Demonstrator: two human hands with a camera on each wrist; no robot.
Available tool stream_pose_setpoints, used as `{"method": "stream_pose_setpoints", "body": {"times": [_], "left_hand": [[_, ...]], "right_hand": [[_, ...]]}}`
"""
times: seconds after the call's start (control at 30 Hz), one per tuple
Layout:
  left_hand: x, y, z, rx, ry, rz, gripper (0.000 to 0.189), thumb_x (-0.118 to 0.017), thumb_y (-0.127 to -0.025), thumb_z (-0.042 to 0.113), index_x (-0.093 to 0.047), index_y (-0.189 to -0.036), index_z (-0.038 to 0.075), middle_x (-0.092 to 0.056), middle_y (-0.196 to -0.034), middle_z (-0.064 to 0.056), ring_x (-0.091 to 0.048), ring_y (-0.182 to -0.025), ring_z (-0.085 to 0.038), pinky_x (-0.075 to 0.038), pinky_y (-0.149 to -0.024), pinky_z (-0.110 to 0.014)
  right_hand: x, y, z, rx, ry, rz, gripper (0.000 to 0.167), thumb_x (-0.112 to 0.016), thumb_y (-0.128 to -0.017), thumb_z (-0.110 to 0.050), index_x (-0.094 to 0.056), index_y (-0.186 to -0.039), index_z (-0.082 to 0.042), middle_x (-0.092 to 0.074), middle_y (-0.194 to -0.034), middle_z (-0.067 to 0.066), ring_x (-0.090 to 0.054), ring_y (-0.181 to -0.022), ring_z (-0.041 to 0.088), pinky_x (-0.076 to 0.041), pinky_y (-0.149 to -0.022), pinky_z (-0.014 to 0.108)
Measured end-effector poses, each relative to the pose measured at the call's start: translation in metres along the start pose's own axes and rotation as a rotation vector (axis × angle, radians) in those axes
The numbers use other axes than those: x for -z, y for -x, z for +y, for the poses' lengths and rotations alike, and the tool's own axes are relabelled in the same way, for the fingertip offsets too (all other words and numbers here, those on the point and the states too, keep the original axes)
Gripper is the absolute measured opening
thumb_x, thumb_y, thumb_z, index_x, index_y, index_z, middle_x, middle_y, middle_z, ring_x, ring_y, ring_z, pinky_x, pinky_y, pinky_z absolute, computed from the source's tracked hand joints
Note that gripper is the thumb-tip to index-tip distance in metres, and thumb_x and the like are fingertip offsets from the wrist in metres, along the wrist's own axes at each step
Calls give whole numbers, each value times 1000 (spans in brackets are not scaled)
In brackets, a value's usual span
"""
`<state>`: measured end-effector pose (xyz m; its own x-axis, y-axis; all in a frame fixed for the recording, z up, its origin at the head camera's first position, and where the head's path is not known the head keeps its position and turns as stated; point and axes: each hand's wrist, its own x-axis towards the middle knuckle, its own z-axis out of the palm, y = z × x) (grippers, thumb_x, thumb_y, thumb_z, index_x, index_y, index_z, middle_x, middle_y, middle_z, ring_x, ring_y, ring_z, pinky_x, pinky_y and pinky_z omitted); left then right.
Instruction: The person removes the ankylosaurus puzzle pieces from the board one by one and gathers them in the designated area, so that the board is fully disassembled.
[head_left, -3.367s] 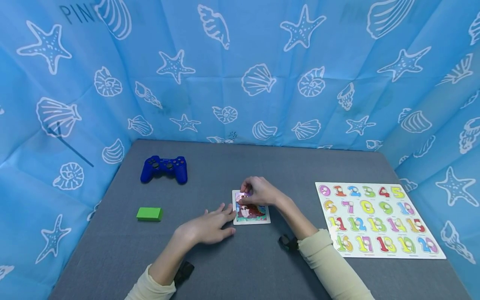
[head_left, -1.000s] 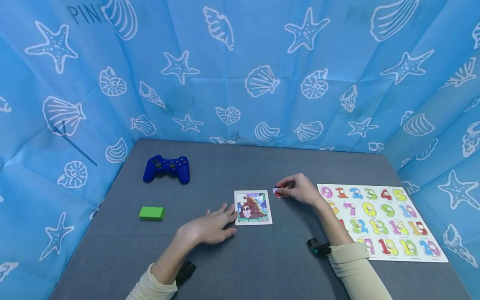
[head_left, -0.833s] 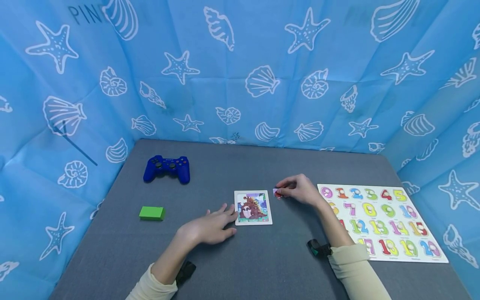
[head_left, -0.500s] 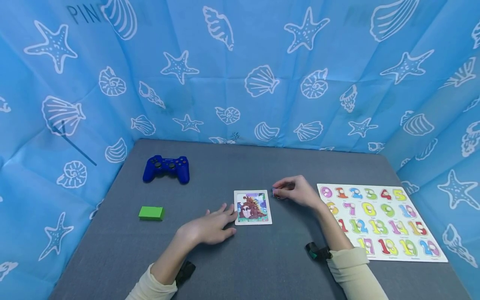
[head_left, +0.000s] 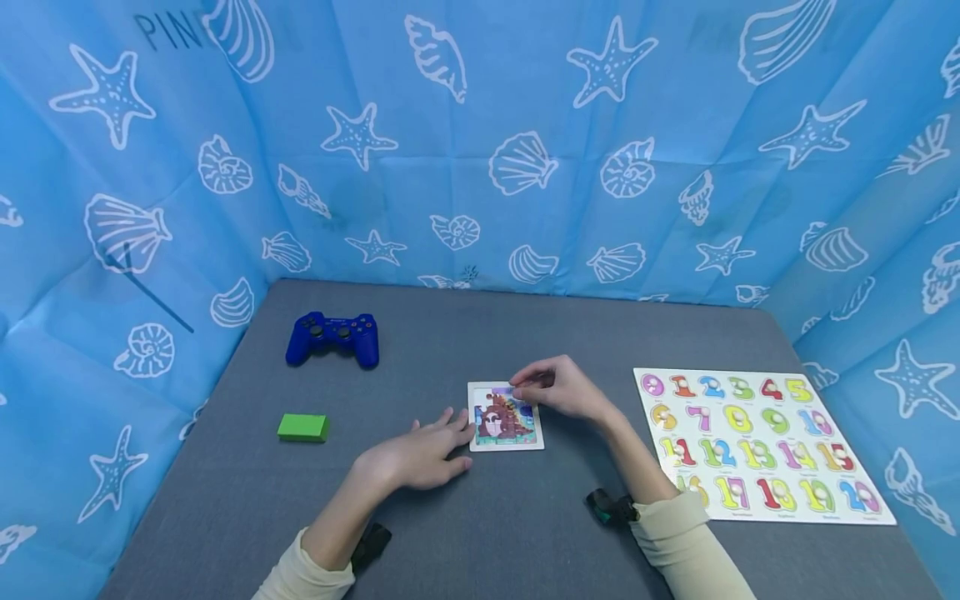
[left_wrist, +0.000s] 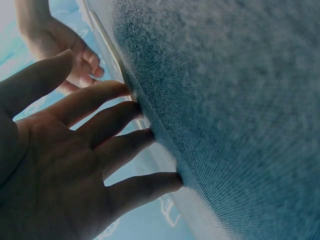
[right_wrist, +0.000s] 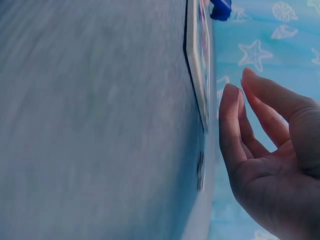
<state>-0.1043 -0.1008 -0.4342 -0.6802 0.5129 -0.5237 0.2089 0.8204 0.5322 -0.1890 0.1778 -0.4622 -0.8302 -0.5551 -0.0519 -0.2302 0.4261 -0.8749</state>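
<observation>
A small white-framed jigsaw puzzle [head_left: 506, 447] with a brown spiky figure lies flat at mid-table. My left hand [head_left: 420, 454] rests beside it, fingertips at the frame's left edge. In the left wrist view, that hand's fingers [left_wrist: 125, 150] are spread and nearly straight, their tips on the cloth. Above the puzzle's upper right corner is my right hand [head_left: 562, 390]. The right wrist view shows this hand [right_wrist: 275, 155] loosely curved, thumb and fingertips apart, with nothing visible between them. A small puzzle piece [right_wrist: 201, 171] lies on the cloth next to the frame; in the head view the hand hides it.
A blue game controller [head_left: 333, 335] lies at the back left, with a green block [head_left: 302, 427] in front of it. A number board [head_left: 750, 442] covers the right side. A blue shell-print curtain [head_left: 450, 192] surrounds the grey table [head_left: 480, 533].
My right hand pinched a small puzzle piece right of the frame; it has let go and shifted left over the puzzle's upper right corner. My left hand stays put.
</observation>
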Motion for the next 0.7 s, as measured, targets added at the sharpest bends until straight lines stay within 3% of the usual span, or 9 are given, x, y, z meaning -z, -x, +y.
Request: {"method": "stream_pose_setpoints", "body": {"times": [0.2, 0.33, 0.57, 0.7], "left_hand": [[0, 1, 0, -10, 1, 7, 61, -56, -114, 38, -41, -169, 15, -22, -183, -9, -13, -172, -32, -18, -134, -71], [0, 2, 1, -16, 1, 13, 61, -55, -114, 37, -41, -168, 15, -22, -183, -9, -13, -172, -33, -18, -134, -71], [0, 3, 1, -19, 3, 12, 60, -55, -114, 37, -41, -168, 14, -22, -183, -10, -13, -172, -33, -19, -134, -72], [-5, -7, -9, -31, -4, 10, 61, -54, -114, 39, -40, -169, 16, -21, -183, -11, -14, -172, -36, -19, -132, -75]], "right_hand": [[-12, -15, -10, 15, 60, -58, 21, -77, -100, -10, -80, -117, 3, -83, -109, 20, -74, -86, 16, -57, -73, 20], [-16, -25, -11, -6, 120, -105, 21, -79, -99, -12, -82, -116, 0, -81, -99, 15, -65, -78, 11, -51, -67, 20], [-18, -33, -13, -29, 215, -142, 18, -78, -98, -11, -83, -114, -4, -75, -93, 8, -59, -76, 9, -49, -69, 21], [-17, -35, -15, -17, 253, -176, 16, -77, -99, -11, -83, -113, -5, -73, -97, 8, -59, -78, 8, -50, -71, 22]]}}
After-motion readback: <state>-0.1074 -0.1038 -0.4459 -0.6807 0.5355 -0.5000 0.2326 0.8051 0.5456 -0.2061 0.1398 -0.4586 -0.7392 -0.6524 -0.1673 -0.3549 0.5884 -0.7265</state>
